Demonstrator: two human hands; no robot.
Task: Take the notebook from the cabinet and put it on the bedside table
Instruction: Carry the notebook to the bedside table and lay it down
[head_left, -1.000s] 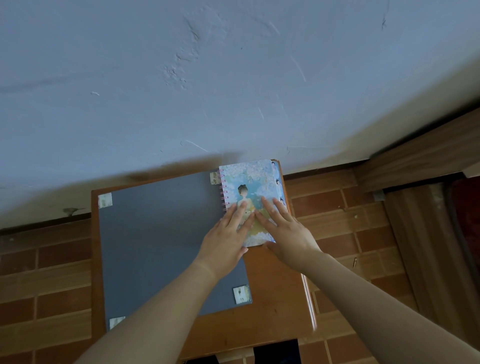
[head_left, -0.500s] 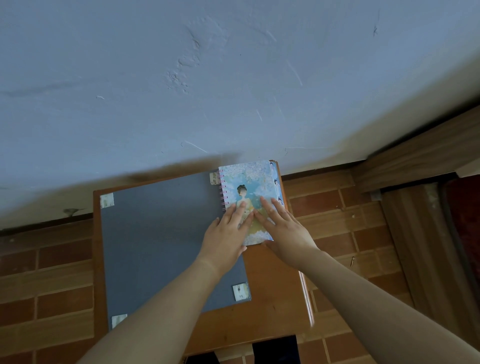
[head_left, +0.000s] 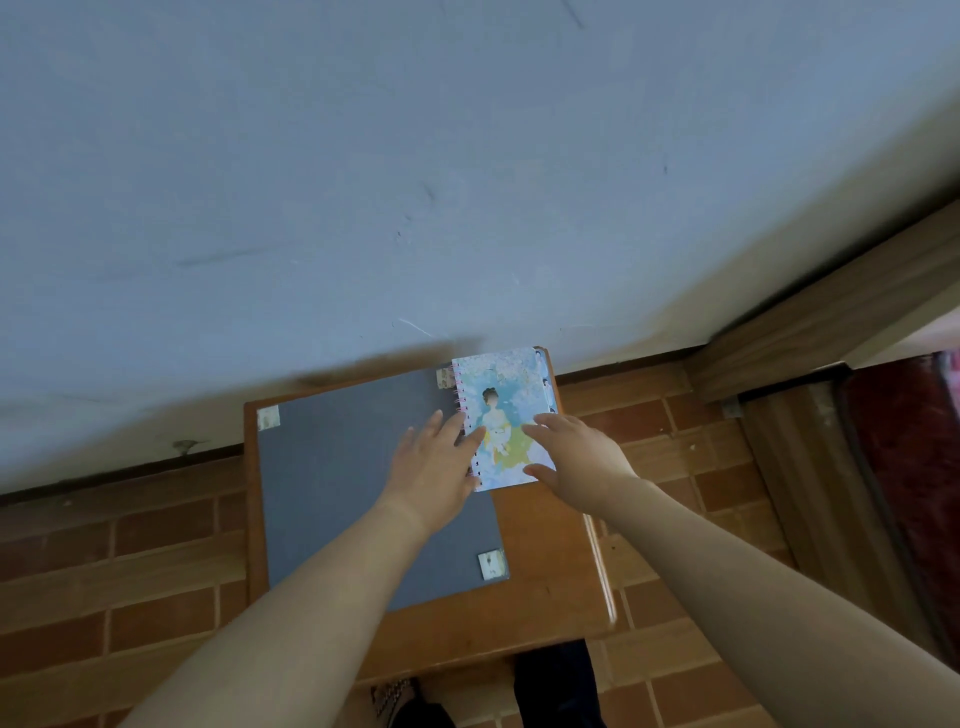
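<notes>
A spiral notebook (head_left: 506, 395) with a pale blue illustrated cover and pink rings lies flat at the far right corner of the wooden bedside table (head_left: 545, 587). Its left edge overlaps a grey mat (head_left: 358, 478) taped to the tabletop. My left hand (head_left: 434, 462) hovers at the notebook's left edge, fingers spread, fingertips over the spine. My right hand (head_left: 576, 457) is at the lower right corner, fingers apart, thumb near the bottom edge. Neither hand grips the notebook.
A blue-grey wall (head_left: 467, 182) rises right behind the table. Brown brick-pattern floor (head_left: 130, 545) surrounds it. A wooden bed frame (head_left: 810, 322) and a dark red cover (head_left: 904, 467) lie to the right. My feet (head_left: 550, 686) show below the table's front edge.
Both hands, which lay flat on the notebook's lower half, have drawn apart to its left and right edges and lifted off the cover. The notebook has stayed in place.
</notes>
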